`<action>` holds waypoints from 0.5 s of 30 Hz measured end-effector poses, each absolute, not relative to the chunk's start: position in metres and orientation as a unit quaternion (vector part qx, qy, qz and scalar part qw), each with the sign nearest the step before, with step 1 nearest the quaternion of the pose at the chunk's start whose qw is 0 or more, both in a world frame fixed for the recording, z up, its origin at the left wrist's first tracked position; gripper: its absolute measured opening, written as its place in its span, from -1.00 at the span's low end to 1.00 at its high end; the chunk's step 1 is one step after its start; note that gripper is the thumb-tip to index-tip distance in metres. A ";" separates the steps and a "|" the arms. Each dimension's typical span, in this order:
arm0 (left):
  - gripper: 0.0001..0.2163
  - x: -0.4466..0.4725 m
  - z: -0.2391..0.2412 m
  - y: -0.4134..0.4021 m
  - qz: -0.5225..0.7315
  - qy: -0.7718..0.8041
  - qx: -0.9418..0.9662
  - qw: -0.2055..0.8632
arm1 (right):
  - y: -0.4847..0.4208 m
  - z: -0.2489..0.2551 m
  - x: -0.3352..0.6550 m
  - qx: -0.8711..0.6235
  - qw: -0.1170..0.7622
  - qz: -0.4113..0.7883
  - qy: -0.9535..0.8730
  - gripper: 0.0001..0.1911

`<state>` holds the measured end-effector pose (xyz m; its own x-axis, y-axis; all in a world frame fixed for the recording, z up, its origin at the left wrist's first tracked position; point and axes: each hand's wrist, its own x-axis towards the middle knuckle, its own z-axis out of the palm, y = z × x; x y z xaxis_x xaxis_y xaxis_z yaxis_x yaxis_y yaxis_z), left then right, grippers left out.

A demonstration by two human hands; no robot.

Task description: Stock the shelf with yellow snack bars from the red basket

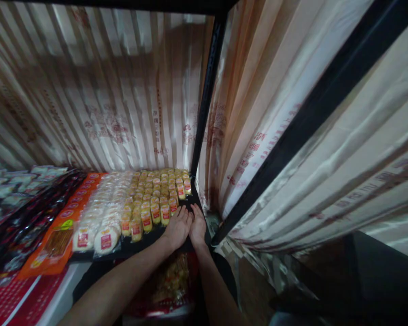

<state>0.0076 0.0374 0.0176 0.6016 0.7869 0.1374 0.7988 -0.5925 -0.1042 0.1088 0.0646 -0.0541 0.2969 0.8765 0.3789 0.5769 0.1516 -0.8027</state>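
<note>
My left hand (178, 227) is at the front right corner of a dark shelf (144, 244). Its fingers are stretched out beside the rows of small yellow wrapped snacks (155, 213) with red labels. Close against it, on the right, my right hand (198, 224) also has its fingers extended, near the shelf's right edge. Nothing shows in either hand. Below my forearms lies a red-edged bag (173, 280) of similar yellow packets, partly hidden by my arms.
Left of the yellow snacks stand rows of round white wrapped packs (106, 237), then orange packets (57, 240) and dark shiny packets (23, 226). A black frame post (209, 90) rises at the shelf's corner. Pleated printed sheeting (122, 90) hangs behind and to the right.
</note>
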 end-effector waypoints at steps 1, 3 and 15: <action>-0.61 0.006 0.018 0.030 -0.034 -0.447 -0.892 0.068 | 0.056 -0.054 0.108 -0.634 0.491 0.152 -0.577 -0.54; -0.59 0.005 0.018 0.016 -0.025 -0.449 -0.892 0.047 | 0.040 -0.053 0.108 -0.634 0.479 0.155 -0.587 -0.55; -0.76 -0.015 -0.023 -0.054 -0.119 -0.426 -0.897 -0.016 | -0.058 -0.062 0.104 -0.578 0.458 0.149 -0.658 -0.62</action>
